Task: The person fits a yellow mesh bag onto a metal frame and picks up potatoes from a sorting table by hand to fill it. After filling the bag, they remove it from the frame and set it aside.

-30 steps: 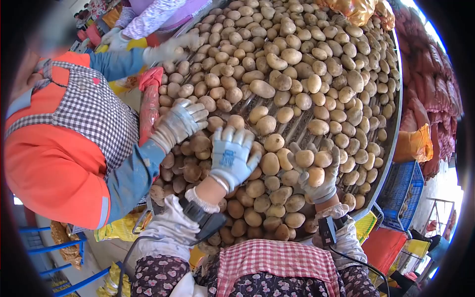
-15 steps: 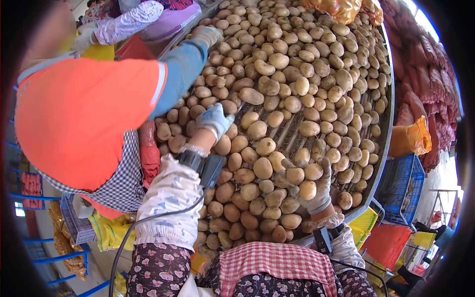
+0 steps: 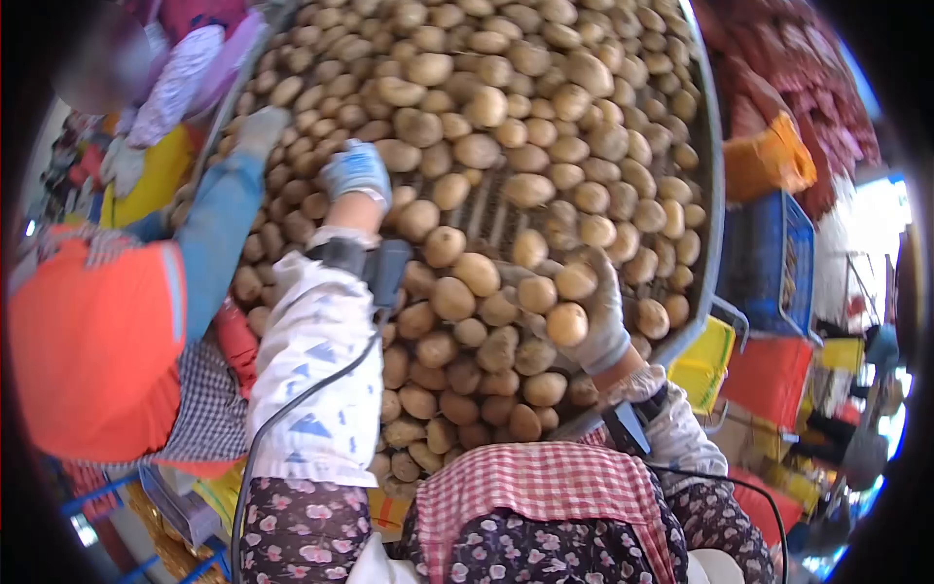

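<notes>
A large metal-rimmed table (image 3: pixel 713 175) is heaped with potatoes (image 3: pixel 477 151). My left hand (image 3: pixel 358 173), in a pale blue and white glove, reaches down among the potatoes at left. Its fingers point away from me, with their tips blurred and partly hidden; an elongated potato (image 3: pixel 397 156) lies just right of it. My right hand (image 3: pixel 605 316), in a soiled grey-white glove, is turned palm inward near the front right. It cradles several potatoes (image 3: pixel 566 324), with the fingers curved round their right side. Between the hands, bare slats (image 3: pixel 482 212) show through the heap.
Close on my left, a person in an orange vest (image 3: pixel 92 341) has a gloved hand (image 3: pixel 261 131) at the table's left edge. A blue crate (image 3: pixel 783 263), an orange mesh bag (image 3: pixel 773 161) and stacked red sacks (image 3: pixel 798 88) stand at right. Cables run along both my arms.
The whole view has shifted. My left hand has moved a little farther out, beside the elongated potato. My right hand keeps its potatoes. The neighbour's gloved hand has drawn back toward the table's left edge.
</notes>
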Demonstrator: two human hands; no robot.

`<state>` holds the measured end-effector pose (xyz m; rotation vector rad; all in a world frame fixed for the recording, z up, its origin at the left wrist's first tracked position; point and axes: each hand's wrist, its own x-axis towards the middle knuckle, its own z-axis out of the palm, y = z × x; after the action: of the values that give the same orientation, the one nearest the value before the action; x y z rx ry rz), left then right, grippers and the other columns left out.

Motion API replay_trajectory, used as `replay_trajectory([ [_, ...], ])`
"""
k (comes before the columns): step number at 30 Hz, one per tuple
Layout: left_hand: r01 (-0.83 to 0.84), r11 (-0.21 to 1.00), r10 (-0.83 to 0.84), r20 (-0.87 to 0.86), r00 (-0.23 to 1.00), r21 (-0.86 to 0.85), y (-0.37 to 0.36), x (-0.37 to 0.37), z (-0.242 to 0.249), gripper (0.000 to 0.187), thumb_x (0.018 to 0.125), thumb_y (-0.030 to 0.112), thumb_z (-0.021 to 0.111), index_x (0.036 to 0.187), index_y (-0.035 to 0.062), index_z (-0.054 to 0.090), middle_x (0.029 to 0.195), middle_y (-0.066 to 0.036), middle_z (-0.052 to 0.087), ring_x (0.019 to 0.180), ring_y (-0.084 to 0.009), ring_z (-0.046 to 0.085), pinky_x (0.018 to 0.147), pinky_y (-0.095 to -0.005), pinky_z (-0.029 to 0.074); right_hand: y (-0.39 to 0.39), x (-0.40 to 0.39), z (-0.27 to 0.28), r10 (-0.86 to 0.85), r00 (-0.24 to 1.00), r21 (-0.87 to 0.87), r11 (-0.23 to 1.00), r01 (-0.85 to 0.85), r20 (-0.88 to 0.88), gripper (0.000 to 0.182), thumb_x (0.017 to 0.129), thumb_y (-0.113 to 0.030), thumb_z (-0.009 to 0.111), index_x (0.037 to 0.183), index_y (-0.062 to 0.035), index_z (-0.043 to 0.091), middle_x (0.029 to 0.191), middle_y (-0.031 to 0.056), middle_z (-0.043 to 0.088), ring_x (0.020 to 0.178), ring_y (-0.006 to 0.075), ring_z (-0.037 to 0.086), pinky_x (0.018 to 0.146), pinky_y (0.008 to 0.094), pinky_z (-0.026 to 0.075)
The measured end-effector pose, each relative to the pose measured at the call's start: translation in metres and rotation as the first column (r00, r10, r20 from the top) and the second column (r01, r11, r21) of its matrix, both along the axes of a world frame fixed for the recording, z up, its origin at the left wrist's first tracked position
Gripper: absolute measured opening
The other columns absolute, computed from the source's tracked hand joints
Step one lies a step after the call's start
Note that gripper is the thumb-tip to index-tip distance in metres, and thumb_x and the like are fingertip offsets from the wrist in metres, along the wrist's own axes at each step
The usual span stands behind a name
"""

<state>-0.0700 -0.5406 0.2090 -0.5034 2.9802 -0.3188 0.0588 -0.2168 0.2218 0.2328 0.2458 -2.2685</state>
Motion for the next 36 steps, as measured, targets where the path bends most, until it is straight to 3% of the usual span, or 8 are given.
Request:
replay_trajectory([
  [7, 0.105, 0.850, 0.020, -0.231, 0.973, 0.516, -0.033, 0.037, 0.010, 0.040, 0.078, 0.022, 0.074, 0.110, 0.0048, 0.058, 0.106, -0.015, 0.066, 0.103, -0.0299, 0.064, 0.085, -0.0405, 0.052, 0.022, -0.004, 0.006, 0.024, 0.996, -0.037, 0.999, -0.021, 0.082, 0.074, 0.091, -0.058, 0.047, 0.143, -0.0067, 0.040, 0.141, 0.0188, 0.045, 0.119, 0.0303, 0.055, 0.092, 0.0463, 0.051],
  [13, 0.217, -0.120, -0.042, -0.224, 0.974, 0.969, 0.105, 0.153, 0.048, 0.035, 0.087, 0.001, 0.066, 0.121, 0.0011, 0.061, 0.110, -0.005, 0.065, 0.094, -0.0099, 0.060, 0.083, -0.0238, 0.051, 0.005, 0.010, 0.013, 0.099, 0.995, -0.005, 0.995, -0.099, 0.029, 0.069, 0.092, -0.051, 0.048, 0.146, -0.0089, 0.037, 0.140, 0.0192, 0.046, 0.118, 0.0314, 0.055, 0.097, 0.0481, 0.048],
  [18, 0.418, -0.019, 0.184, -0.408, 0.894, 0.908, 0.134, 0.187, 0.025, 0.038, 0.087, 0.001, 0.060, 0.125, 0.0019, 0.058, 0.125, -0.012, 0.059, 0.107, -0.0204, 0.059, 0.090, -0.0306, 0.049, 0.021, 0.028, 0.006, 0.131, 0.991, -0.339, 0.932, -0.129, -0.017, 0.070, 0.091, -0.052, 0.048, 0.143, -0.0060, 0.040, 0.127, 0.0155, 0.058, 0.109, 0.0335, 0.060, 0.096, 0.0441, 0.050],
  [20, 0.490, 0.557, -0.066, -0.552, 0.831, 0.671, 0.128, 0.191, 0.024, 0.042, 0.084, 0.004, 0.062, 0.125, 0.0046, 0.058, 0.131, -0.017, 0.054, 0.110, -0.0298, 0.059, 0.094, -0.0356, 0.049, 0.035, 0.036, 0.017, 0.087, 0.996, -0.302, 0.949, -0.088, -0.020, 0.070, 0.091, -0.054, 0.048, 0.142, -0.0067, 0.041, 0.126, 0.0155, 0.058, 0.107, 0.0327, 0.061, 0.091, 0.0439, 0.052],
  [22, 0.381, 0.840, -0.332, -0.190, 0.924, 0.387, 0.129, 0.197, 0.018, 0.046, 0.081, 0.010, 0.060, 0.126, 0.0046, 0.056, 0.137, -0.020, 0.048, 0.115, -0.0358, 0.055, 0.094, -0.0415, 0.049, 0.064, 0.040, 0.025, -0.042, 0.998, -0.218, 0.975, 0.032, -0.042, 0.071, 0.090, -0.056, 0.047, 0.141, -0.0074, 0.042, 0.125, 0.0155, 0.059, 0.105, 0.0319, 0.062, 0.087, 0.0437, 0.054],
  [27, 0.398, 0.773, -0.239, -0.354, 0.904, 0.494, 0.120, 0.195, -0.014, 0.057, 0.075, -0.005, 0.048, 0.130, 0.0079, 0.056, 0.143, -0.022, 0.040, 0.127, -0.0388, 0.045, 0.108, -0.0420, 0.037, 0.170, 0.046, 0.000, -0.327, 0.945, -0.511, 0.811, 0.285, 0.007, 0.070, 0.090, -0.057, 0.047, 0.142, -0.0106, 0.040, 0.140, 0.0188, 0.048, 0.117, 0.0378, 0.055, 0.078, 0.0564, 0.055],
  [29, 0.371, 0.804, -0.213, -0.359, 0.909, 0.464, 0.113, 0.191, -0.028, 0.054, 0.077, -0.003, 0.048, 0.129, 0.0079, 0.056, 0.141, -0.020, 0.042, 0.127, -0.0380, 0.045, 0.107, -0.0430, 0.038, 0.224, 0.070, 0.017, -0.565, 0.825, -0.123, 0.820, 0.559, -0.017, 0.072, 0.090, -0.057, 0.045, 0.143, -0.0083, 0.038, 0.141, 0.0198, 0.046, 0.119, 0.0366, 0.055, 0.081, 0.0556, 0.055],
  [36, 0.225, 0.885, -0.097, -0.311, 0.945, 0.408, 0.116, 0.195, -0.026, 0.052, 0.082, -0.002, 0.049, 0.134, 0.0062, 0.052, 0.143, -0.016, 0.043, 0.131, -0.0338, 0.041, 0.111, -0.0429, 0.033, 0.381, 0.156, -0.018, -0.866, 0.466, -0.018, 0.471, 0.882, 0.181, 0.060, 0.081, -0.056, 0.056, 0.123, -0.0127, 0.054, 0.129, 0.0215, 0.055, 0.108, 0.0427, 0.058, 0.060, 0.0460, 0.058],
])
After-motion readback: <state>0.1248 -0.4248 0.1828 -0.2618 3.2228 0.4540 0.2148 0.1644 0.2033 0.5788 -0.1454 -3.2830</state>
